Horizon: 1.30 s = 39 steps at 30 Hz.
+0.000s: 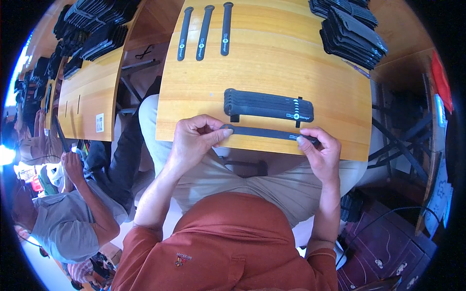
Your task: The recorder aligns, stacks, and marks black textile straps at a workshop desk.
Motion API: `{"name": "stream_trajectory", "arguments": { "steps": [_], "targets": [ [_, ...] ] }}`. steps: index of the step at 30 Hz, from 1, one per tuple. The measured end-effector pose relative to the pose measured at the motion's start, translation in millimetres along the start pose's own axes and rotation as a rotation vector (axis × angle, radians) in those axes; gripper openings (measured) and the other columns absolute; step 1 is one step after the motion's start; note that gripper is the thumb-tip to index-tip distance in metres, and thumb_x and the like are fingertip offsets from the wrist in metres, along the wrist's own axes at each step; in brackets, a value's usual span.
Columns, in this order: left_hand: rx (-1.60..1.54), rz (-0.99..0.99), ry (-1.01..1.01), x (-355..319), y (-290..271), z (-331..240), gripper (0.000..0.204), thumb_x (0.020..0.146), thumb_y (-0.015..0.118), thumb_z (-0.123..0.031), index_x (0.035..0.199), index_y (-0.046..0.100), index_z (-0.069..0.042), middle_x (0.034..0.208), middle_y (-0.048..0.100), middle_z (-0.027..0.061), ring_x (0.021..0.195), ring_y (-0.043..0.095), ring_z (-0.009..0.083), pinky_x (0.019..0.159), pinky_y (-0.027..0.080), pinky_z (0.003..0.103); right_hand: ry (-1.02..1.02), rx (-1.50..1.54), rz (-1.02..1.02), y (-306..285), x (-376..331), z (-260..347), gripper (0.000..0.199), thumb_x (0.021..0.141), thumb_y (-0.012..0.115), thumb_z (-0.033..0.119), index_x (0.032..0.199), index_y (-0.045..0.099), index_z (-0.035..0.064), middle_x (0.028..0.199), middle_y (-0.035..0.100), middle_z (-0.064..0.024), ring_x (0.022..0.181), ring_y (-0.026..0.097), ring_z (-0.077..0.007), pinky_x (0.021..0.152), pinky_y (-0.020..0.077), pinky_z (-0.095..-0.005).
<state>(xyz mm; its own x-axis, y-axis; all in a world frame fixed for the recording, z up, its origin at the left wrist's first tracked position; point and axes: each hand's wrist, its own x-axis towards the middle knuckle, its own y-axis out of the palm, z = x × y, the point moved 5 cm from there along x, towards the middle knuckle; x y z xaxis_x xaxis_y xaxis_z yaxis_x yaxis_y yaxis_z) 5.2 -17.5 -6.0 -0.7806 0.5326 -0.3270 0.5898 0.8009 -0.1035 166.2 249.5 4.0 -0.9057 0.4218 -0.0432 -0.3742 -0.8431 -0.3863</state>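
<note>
Both hands stretch a black strap (264, 132) sideways, just in front of the table's near edge or over it. My left hand (191, 140) pinches its rounded left end between thumb and fingers. My right hand (324, 151) grips the right end, with the thumb on top and partly hiding the pale print. Just beyond lies a fanned stack of several similar black straps (264, 104), running left to right. Short dark strips (235, 118) poke out from under the stack near both its ends.
Three single straps (204, 34) lie side by side at the table's far left. Bundled black straps (352, 36) are piled at the far right, beside a thin purple tool (357, 69). On the left, another person (73, 213) sits at a second table (92, 97) holding a dark strip.
</note>
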Motion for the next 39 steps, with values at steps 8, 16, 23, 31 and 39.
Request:
{"name": "stream_trajectory", "arguments": {
  "steps": [8,16,23,31,39],
  "targets": [
    [0.021,-0.034,0.003,9,-1,-2,0.013,0.096,0.076,-0.011,0.1,0.073,0.001,0.081,0.072,0.0027,0.068,0.065,0.0062,0.061,0.054,0.021,0.11,0.198,-0.068,-4,3,-11,0.021,0.095,0.076,0.012,0.111,0.073,-0.0016,0.082,0.07,-0.0037,0.067,0.065,-0.009,0.061,0.0529,-0.0231],
    [-0.017,0.012,-0.013,17,0,-4,0.017,0.101,0.07,-0.013,0.107,0.073,0.003,0.084,0.071,0.0033,0.074,0.065,0.0063,0.068,0.056,0.021,0.077,0.131,-0.103,-9,9,-12,0.025,0.097,0.075,0.013,0.115,0.072,-0.0033,0.081,0.069,-0.0046,0.065,0.064,-0.0093,0.059,0.0538,-0.024],
    [0.04,-0.029,-0.033,24,1,-4,0.015,0.099,0.071,-0.009,0.106,0.073,0.004,0.083,0.071,0.0025,0.073,0.064,0.006,0.067,0.055,0.021,0.055,0.125,-0.174,-12,10,-23,0.024,0.097,0.073,0.009,0.117,0.071,-0.0041,0.084,0.069,-0.0041,0.071,0.065,-0.0092,0.06,0.0572,-0.024],
    [0.091,-0.094,-0.044,27,4,-2,0.013,0.097,0.073,-0.008,0.103,0.074,0.004,0.08,0.071,0.0029,0.068,0.063,0.0053,0.062,0.053,0.021,0.076,0.098,-0.225,-13,13,-18,0.02,0.097,0.071,0.006,0.114,0.072,-0.0053,0.096,0.069,-0.0076,0.073,0.064,-0.0093,0.057,0.0577,-0.0231],
    [0.112,-0.097,-0.036,27,4,-1,0.014,0.098,0.072,-0.007,0.105,0.074,0.006,0.079,0.07,0.0033,0.068,0.062,0.0056,0.062,0.053,0.021,0.039,0.051,-0.268,-12,14,-17,0.017,0.096,0.071,0.003,0.111,0.072,-0.0051,0.097,0.068,-0.0076,0.072,0.063,-0.0093,0.055,0.056,-0.0227]
  ]
}}
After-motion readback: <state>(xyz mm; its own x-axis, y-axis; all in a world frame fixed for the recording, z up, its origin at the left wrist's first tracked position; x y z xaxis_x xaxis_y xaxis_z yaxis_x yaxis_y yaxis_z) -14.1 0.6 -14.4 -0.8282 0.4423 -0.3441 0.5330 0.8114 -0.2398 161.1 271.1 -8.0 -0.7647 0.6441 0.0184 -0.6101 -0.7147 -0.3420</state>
